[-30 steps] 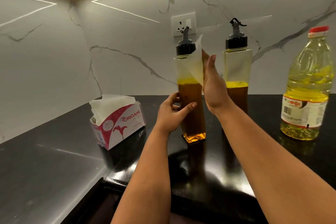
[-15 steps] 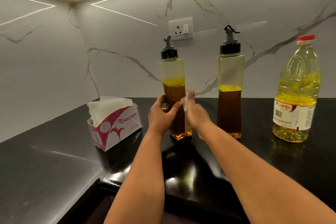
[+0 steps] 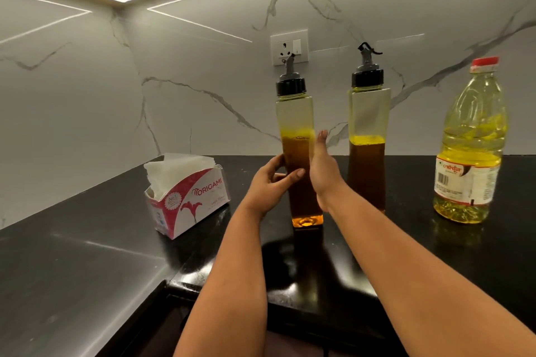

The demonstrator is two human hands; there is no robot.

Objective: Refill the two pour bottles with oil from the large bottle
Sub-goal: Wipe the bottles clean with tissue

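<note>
Two tall clear pour bottles with black spout caps stand on the black counter, each a bit over half full of dark amber oil. My left hand point(image 3: 269, 182) grips the left pour bottle point(image 3: 295, 113) at mid-height. My right hand point(image 3: 323, 171) lies flat against that bottle's right side, fingers straight and pointing up; no tissue shows in it. The right pour bottle point(image 3: 367, 124) stands untouched just behind my right wrist. The large bottle point(image 3: 472, 148) of pale yellow oil, with a red cap on, stands at the far right.
An open pink-and-white tissue box point(image 3: 188, 197) sits left of the bottles. A wall socket point(image 3: 288, 46) is behind the left bottle's spout. The black counter point(image 3: 87, 255) runs along a marble wall and has a step-edged corner in front of me.
My right hand, holding a white tissue, slid from the left bottle's top down to its lower part, then back up to mid-height; the tissue is now out of sight. My left hand kept its grip.
</note>
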